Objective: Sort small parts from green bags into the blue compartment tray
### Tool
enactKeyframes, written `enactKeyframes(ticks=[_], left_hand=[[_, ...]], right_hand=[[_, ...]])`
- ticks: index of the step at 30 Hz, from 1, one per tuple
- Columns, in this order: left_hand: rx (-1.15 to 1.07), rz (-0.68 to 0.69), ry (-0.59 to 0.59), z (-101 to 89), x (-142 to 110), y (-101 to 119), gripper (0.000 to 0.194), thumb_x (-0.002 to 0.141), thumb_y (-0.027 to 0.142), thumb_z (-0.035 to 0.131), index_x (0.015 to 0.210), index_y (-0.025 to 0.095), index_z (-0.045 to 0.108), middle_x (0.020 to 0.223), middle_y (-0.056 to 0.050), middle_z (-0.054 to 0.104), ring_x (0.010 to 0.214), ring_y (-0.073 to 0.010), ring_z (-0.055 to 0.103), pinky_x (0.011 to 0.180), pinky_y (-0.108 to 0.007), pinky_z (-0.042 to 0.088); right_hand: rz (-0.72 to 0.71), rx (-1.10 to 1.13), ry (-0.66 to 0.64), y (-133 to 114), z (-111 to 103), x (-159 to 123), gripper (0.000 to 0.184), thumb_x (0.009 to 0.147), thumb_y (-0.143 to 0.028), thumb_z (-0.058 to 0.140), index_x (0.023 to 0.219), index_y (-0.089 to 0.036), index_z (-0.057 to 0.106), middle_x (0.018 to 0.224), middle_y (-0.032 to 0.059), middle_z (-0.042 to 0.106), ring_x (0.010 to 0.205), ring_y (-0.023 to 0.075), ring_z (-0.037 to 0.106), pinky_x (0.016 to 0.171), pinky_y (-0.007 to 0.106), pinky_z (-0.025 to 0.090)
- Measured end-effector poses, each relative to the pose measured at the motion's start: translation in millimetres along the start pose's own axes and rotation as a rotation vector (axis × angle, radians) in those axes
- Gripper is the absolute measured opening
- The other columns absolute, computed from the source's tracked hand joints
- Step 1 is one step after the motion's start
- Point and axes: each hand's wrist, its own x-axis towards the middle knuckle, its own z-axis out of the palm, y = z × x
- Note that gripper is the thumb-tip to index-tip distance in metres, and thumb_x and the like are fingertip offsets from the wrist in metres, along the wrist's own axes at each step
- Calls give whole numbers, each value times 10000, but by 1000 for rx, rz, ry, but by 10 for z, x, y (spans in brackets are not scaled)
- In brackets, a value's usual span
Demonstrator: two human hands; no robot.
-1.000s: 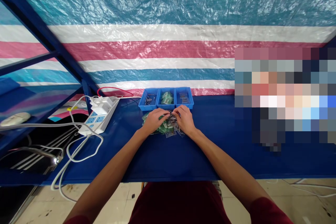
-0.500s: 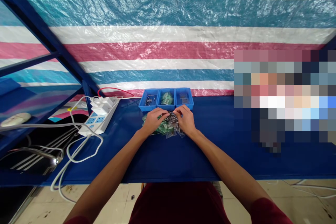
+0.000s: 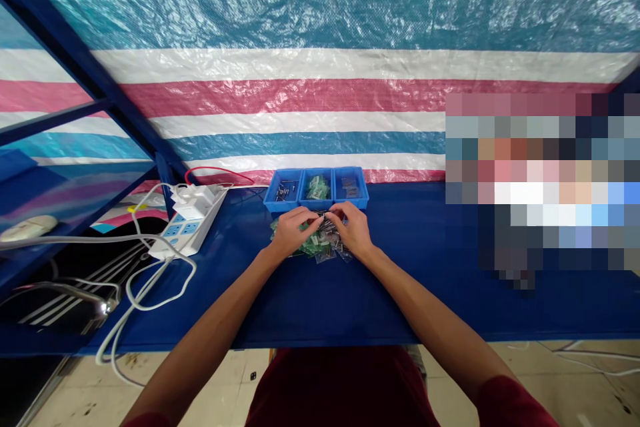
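Note:
My left hand (image 3: 291,231) and my right hand (image 3: 355,227) meet over a pile of small green circuit boards and dark parts in clear bags (image 3: 320,244) on the blue table (image 3: 320,300). Both hands have their fingers curled and pinched together above the pile, on something too small to make out. Just behind the hands stand three blue bins (image 3: 317,188) in a row, holding dark pins, green pieces and dark parts.
A white power strip (image 3: 187,217) with plugs and white cables lies at the left, with a red wire behind it. A blue shelf frame (image 3: 90,73) stands at the left. A striped tarp (image 3: 320,80) hangs behind. A blurred area is at the right.
Both hands stay over the pile; the fingers shift slightly, with the fingertips drawing a little closer together.

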Motion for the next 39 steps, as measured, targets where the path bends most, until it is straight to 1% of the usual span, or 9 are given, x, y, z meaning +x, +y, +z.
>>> enactKeyframes(ticks=[4, 10, 16, 20, 24, 27, 31, 36, 39], left_hand=[[-17, 39, 32, 6, -1, -5, 213, 899, 266, 543, 729, 162, 619, 630, -14, 604, 565, -104, 531, 574, -225, 434], [-40, 48, 33, 10, -8, -8, 194, 889, 250, 560, 730, 158, 621, 623, -14, 596, 552, -100, 520, 564, -227, 431], [-59, 37, 20, 2, -15, 4, 204, 888, 287, 564, 749, 155, 633, 640, -26, 614, 567, -107, 536, 575, -233, 450], [-58, 44, 10, -1, -19, -7, 192, 885, 291, 573, 770, 157, 650, 684, -38, 653, 570, -110, 559, 576, -237, 469], [-39, 65, 73, 16, -25, -35, 139, 878, 256, 589, 824, 170, 685, 779, -55, 711, 678, -139, 641, 660, -260, 523], [-59, 64, 122, 36, -28, -36, 116, 872, 243, 601, 886, 183, 700, 840, -51, 732, 760, -158, 675, 715, -277, 546], [-101, -7, 115, 27, -17, 20, 131, 885, 239, 586, 929, 188, 698, 874, -46, 736, 795, -157, 685, 736, -264, 546], [-139, -210, 74, -11, -11, 86, 200, 940, 288, 484, 1011, 190, 643, 971, -49, 724, 856, -158, 688, 742, -247, 537], [-187, -274, 67, 1, -29, 62, 207, 956, 310, 439, 1026, 180, 584, 986, -52, 718, 881, -163, 686, 758, -260, 539]], right_hand=[[-39, 49, 22, 18, 10, 0, 248, 907, -408, 527, 886, -187, 637, 786, 37, 628, 684, 156, 576, 692, 274, 463], [-52, 53, 40, 30, 26, 0, 219, 903, -384, 541, 871, -189, 638, 766, 31, 618, 666, 151, 564, 663, 267, 460], [-49, 61, 61, 37, 25, 4, 227, 895, -393, 555, 836, -190, 638, 758, 25, 619, 658, 144, 558, 659, 263, 457], [-63, 71, 62, 44, 22, 10, 230, 896, -384, 557, 794, -190, 627, 741, 21, 608, 646, 140, 548, 650, 259, 448], [-81, 68, 58, 61, 30, 8, 241, 896, -380, 557, 753, -194, 614, 717, 16, 598, 634, 137, 536, 630, 255, 440], [-84, 63, 50, 67, 38, 3, 253, 899, -385, 552, 743, -197, 618, 709, 17, 601, 624, 137, 532, 618, 255, 437], [-90, 67, 11, 55, 38, -3, 267, 923, -376, 512, 777, -198, 649, 730, 32, 627, 650, 148, 559, 630, 259, 445], [-72, 50, -1, 36, 27, -5, 264, 940, -359, 474, 877, -197, 672, 784, 46, 654, 693, 161, 588, 662, 267, 459], [-63, 46, 15, 40, 26, -7, 274, 944, -362, 463, 887, -193, 671, 792, 46, 657, 698, 163, 590, 669, 269, 462]])
